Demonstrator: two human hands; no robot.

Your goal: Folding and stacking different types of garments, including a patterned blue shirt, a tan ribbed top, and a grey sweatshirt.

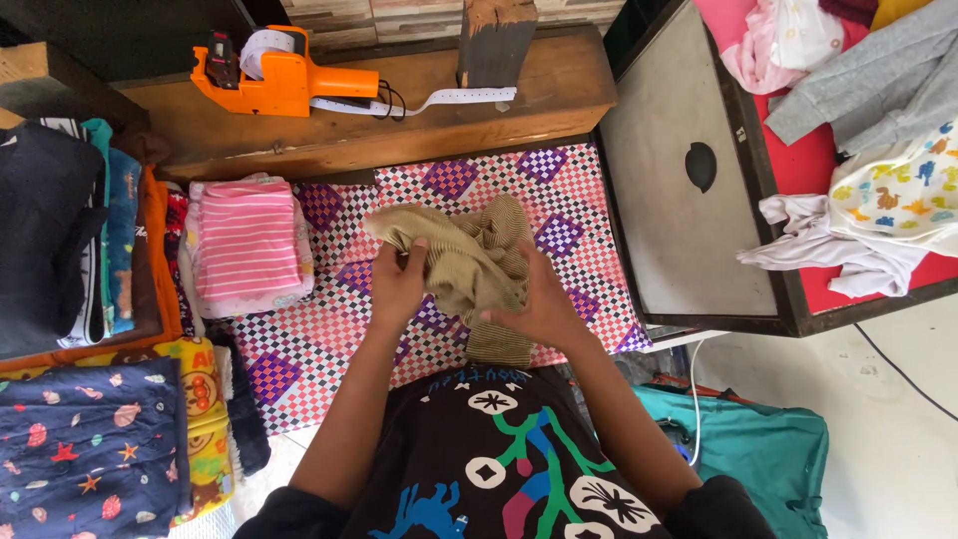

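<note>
— What sits closest, at the bottom of the frame?

— A black shirt [499, 459] with bright printed shapes, worn by the person, both forearms rising from it toward the centre.

— And the hands?

— Both grip a crumpled tan ribbed garment [469, 262] at mid-frame, held above a pink-and-purple checkered mat [329, 349]. The left hand [396, 289] closes on the cloth's left edge, thumb on top, fingers tucked beneath. The right hand [539, 309] clamps the lower right part, palm down, with a ribbed hem hanging below it.

— So where does the cloth lie against the grip?

— Mostly above and between the hands, bunched, its top fold spreading toward the upper left.

— Anything around?

— A folded pink striped garment [247, 245] lies left of the hands on the mat. An orange price-label gun [274, 80] rests on a wooden ledge [399, 125] at the upper left. Baby clothes [878, 200] sprawl on a red surface at the upper right.
</note>
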